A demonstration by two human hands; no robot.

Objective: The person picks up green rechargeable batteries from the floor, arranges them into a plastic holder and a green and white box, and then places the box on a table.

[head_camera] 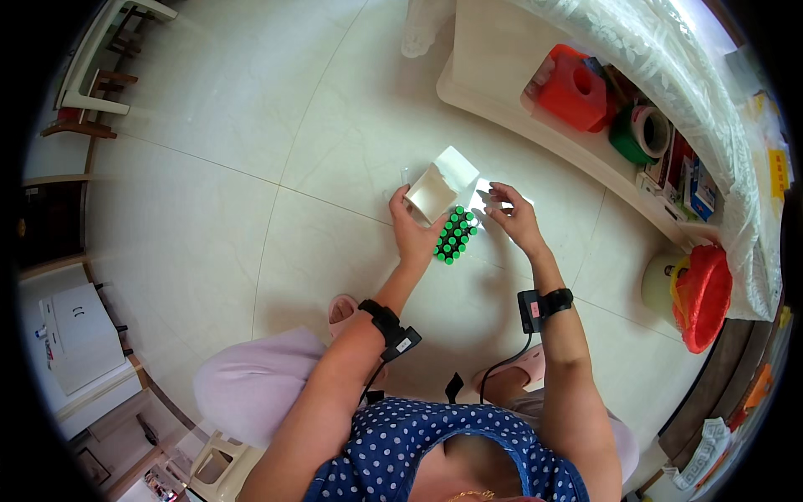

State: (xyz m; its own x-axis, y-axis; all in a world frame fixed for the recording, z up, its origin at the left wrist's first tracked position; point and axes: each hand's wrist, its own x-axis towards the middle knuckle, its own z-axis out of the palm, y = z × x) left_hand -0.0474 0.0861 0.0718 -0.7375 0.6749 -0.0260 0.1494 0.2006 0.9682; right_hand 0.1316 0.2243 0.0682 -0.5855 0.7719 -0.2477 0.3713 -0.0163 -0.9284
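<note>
My left hand (pixel 416 235) grips a small white cardboard box (pixel 433 193) by its sides. The box's lid flap (pixel 456 164) stands up and its opening faces me; what I can see of the inside is pale and bare. Close by my left thumb, a tight cluster of small dark bottles with green caps (pixel 456 235) stands in rows on the floor. To the right of them my right hand (pixel 515 216) hovers with thumb and fingers apart, no object visible between them. A shiny white patch (pixel 482 196), perhaps a flap or sheet, lies beside its fingertips.
Pale floor tiles (pixel 339 251) spread around. A low white shelf (pixel 489 81) at upper right holds a red plastic container (pixel 574 91), a roll of tape (pixel 652 132) and boxes, under a lace cloth (pixel 684 81). A bin with a red bag (pixel 702 301) stands at right. Pink sandals (pixel 342 307) are below.
</note>
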